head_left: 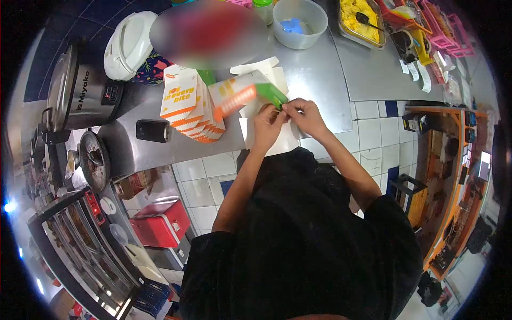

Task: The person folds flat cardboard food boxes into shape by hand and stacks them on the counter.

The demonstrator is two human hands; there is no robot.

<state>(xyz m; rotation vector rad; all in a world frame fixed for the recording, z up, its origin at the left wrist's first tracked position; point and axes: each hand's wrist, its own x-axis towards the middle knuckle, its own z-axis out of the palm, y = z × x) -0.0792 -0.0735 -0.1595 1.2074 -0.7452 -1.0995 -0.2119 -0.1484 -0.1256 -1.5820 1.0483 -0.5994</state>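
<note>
A printed food carton [232,94], white and orange with a green end, is slightly smeared by motion in front of me. My left hand [268,124] pinches its lower edge near the green part. Close beside it, the fingers of my right hand [305,116] are closed on the tip of the green end. Under and behind my hands lies an opened white cardboard blank [286,140] on the steel counter. To the left stands a stack of folded cartons [180,96] lettered "joy in every bite".
A black box-shaped object [152,130] lies near the counter's front edge. At the back are a white rice cooker [128,45], a clear tub [300,26] and a tray of yellow food [358,16]. A Miyako cooker [85,90] stands left; orange shelving [453,181] is right.
</note>
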